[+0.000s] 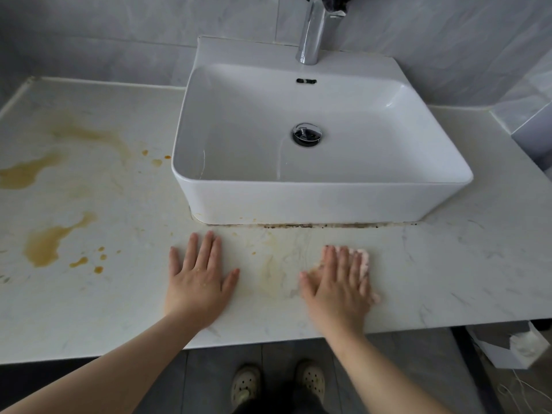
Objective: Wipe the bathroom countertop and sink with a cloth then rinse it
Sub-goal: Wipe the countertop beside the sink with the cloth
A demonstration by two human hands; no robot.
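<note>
A white marble countertop (433,264) carries a white rectangular sink (313,198) with a chrome drain (307,134) and a chrome tap (313,31) behind it. Brown-yellow stains (44,246) spread over the left part of the countertop, and fainter smears (271,264) lie between my hands. My left hand (200,279) rests flat on the countertop, fingers straight and spread. My right hand (340,282) presses flat on a pink cloth (363,258), which shows only past my fingertips and beside my palm. The right hand is blurred.
Grey tiled walls (119,34) close off the back and right. Dark grime (313,225) lines the sink's front base. The countertop's front edge runs just below my wrists. Below it are my shoes (277,380) on grey floor and a white box (513,351) at the right.
</note>
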